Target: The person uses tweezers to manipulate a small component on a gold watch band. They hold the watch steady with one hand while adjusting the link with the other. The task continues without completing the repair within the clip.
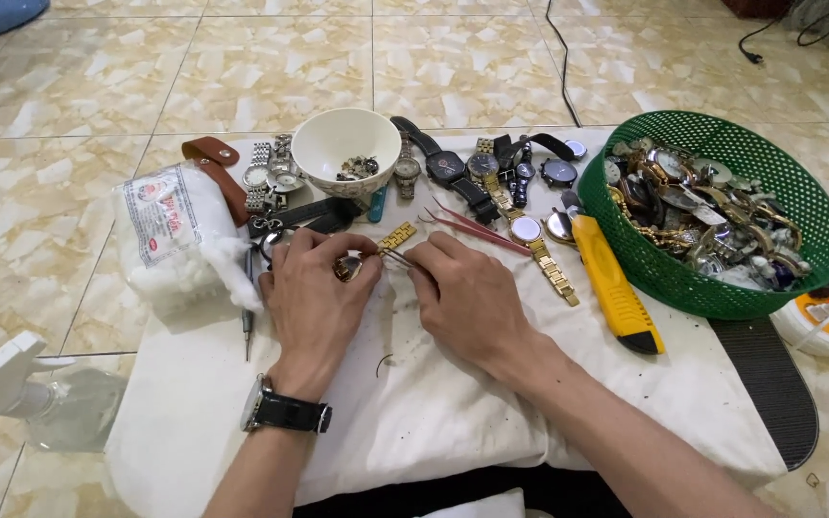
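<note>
Home watch-repair corner: tiled floor [271, 67], white cloth [453, 403], loose wristwatches [453, 168], green basket [789, 192] of watches.

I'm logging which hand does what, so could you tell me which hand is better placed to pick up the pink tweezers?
Probably the right hand: the pink tweezers lie just beyond it, while the left hand holds the watch case.

Both forearms enter from the lower edge and converge toward the centre. Left hand [314, 293]: palm down, knuckles toward the camera, fingers curled inward with thumb and forefinger pinched together at the tips; the wrist is straight. Right hand [462, 297]: palm down, angled leftward, fingers flexed and closed in a fine pinch. The fingertips of the two hands nearly meet.
</note>
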